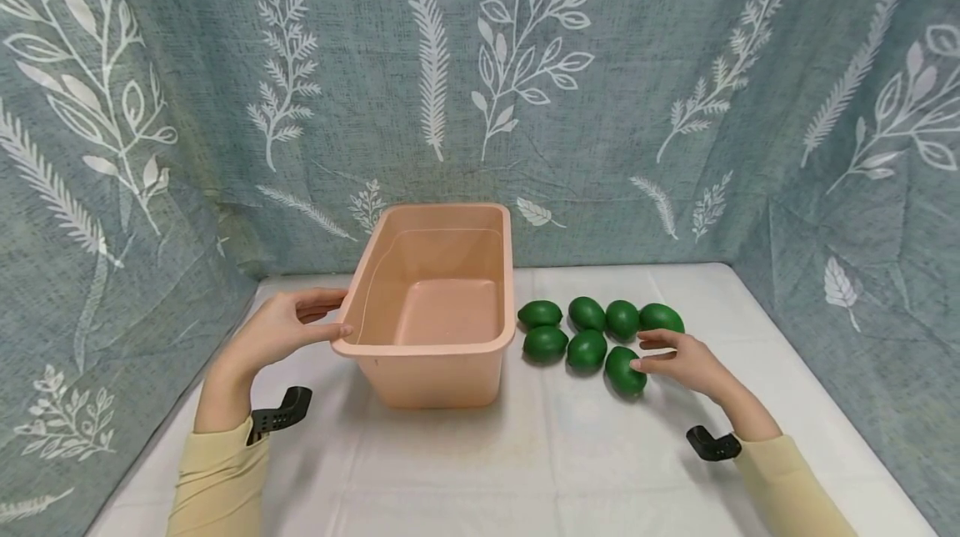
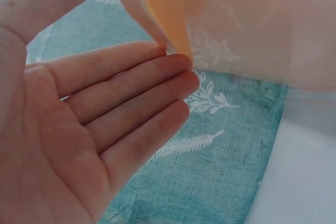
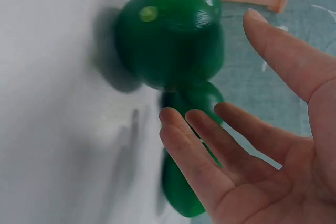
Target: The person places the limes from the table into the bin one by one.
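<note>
Peach-coloured and deep, the bin (image 1: 423, 350) was set on a white cloth (image 1: 450, 470), its shorter front wall turned toward the person. Its near left corner was met by the left hand (image 1: 276, 328): the thumb was laid over the rim there, while the four fingers were held straight and close together, spread well away from the thumb, with their tips set against the outer left edge. To the right of the bin, seven glossy green fruits (image 1: 587, 350) were gathered on the cloth, four in a back row and three in front. The nearest fruit (image 1: 624, 377), marked with a small pale spot (image 3: 148, 13), was placed at the right of the front row. Just beside it the right hand (image 1: 686, 363) was held with thumb and fingers parted and only loosely bent. That fruit was overlapped by the thumb tip in the head view; whether it was touched could not be told. The rightmost back fruit (image 1: 662, 314) was partly hidden by the fingers. Both forearms were covered by pale yellow sleeves (image 1: 221, 483). Behind, a grey-green curtain (image 1: 360, 62) was hung, printed with white leaf sprays.
</note>
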